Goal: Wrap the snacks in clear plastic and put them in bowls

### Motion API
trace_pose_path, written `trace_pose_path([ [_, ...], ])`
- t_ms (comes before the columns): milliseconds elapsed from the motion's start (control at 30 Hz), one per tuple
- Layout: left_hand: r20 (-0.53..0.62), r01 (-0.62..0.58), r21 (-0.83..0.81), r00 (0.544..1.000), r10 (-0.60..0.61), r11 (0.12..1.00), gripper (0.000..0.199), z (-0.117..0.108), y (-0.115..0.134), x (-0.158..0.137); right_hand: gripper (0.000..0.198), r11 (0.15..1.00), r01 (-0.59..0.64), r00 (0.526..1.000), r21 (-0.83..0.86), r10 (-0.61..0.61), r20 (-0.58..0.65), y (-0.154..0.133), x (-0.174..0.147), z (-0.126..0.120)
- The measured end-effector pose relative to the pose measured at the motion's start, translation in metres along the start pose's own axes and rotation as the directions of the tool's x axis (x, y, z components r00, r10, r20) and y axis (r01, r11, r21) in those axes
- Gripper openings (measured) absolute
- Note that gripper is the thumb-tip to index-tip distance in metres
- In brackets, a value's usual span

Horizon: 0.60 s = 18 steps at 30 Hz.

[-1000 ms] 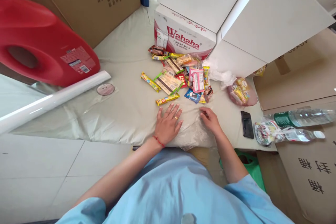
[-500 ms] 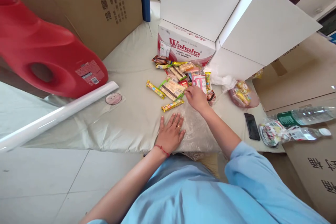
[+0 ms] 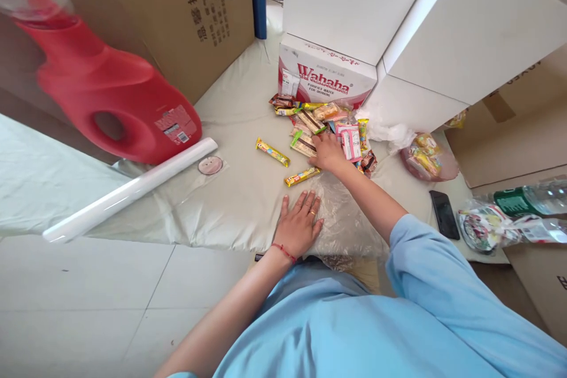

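My left hand [image 3: 297,225] lies flat near the table's front edge, fingers stretched out, partly on clear plastic film [image 3: 343,212]. My right hand [image 3: 328,152] reaches over the front of a snack pile. Its fingers are bent around the right part of a biscuit packet [image 3: 303,144] with a green edge and a brown stripe, hiding that end. In front of the pile lie two yellow snack sticks, one to the left [image 3: 273,152] and one nearer to me [image 3: 302,176]. Pink-and-white packets [image 3: 351,144] lie just right of my right hand.
A Wahaha carton [image 3: 328,74] and white boxes [image 3: 354,6] stand behind the pile. At left are a red jug [image 3: 133,88], a white roll [image 3: 133,189] and a round pink item [image 3: 210,165]. A snack bowl [image 3: 429,159], phone [image 3: 444,214] and bottles [image 3: 527,198] lie right.
My right hand has moved left, from pinching the biscuit packet's right edge to covering more of it. The packet has shifted slightly right. My left hand stays flat. The view has shifted.
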<state>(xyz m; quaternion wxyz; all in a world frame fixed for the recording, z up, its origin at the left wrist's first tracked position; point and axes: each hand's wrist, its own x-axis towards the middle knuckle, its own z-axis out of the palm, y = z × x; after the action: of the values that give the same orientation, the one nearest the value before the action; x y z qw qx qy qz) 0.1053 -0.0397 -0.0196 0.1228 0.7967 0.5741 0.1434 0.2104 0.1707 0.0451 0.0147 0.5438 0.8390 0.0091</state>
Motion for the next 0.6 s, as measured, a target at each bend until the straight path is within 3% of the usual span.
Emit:
trace_pose_path([
  [167,0.001,0.0,0.033,1.0,0.0,0.999,0.058,0.0,0.0,0.001,0.049,0.999,0.036,0.999,0.041,-0.036,0.003,-0.01,0.004,0.006],
  [300,0.025,0.023,0.054,0.999,-0.024,0.998,0.061,-0.003,0.001,0.001,0.046,0.989,0.055,0.995,0.141,-0.042,-0.093,0.008,-0.016,-0.014],
  [433,0.044,0.038,0.063,0.998,-0.04,0.997,0.062,-0.007,0.002,0.002,0.058,0.936,0.124,0.957,0.33,-0.026,-0.289,0.067,-0.073,-0.038],
  [500,0.06,0.043,0.065,0.997,-0.047,0.997,0.062,-0.009,0.002,0.003,0.06,0.887,0.228,0.954,0.402,-0.121,-0.275,0.093,-0.11,-0.041],
  [600,0.082,0.052,0.077,0.995,-0.058,0.996,0.06,-0.01,0.001,0.006,0.057,0.819,0.348,0.937,0.457,-0.322,-0.135,0.111,-0.159,-0.03],
])
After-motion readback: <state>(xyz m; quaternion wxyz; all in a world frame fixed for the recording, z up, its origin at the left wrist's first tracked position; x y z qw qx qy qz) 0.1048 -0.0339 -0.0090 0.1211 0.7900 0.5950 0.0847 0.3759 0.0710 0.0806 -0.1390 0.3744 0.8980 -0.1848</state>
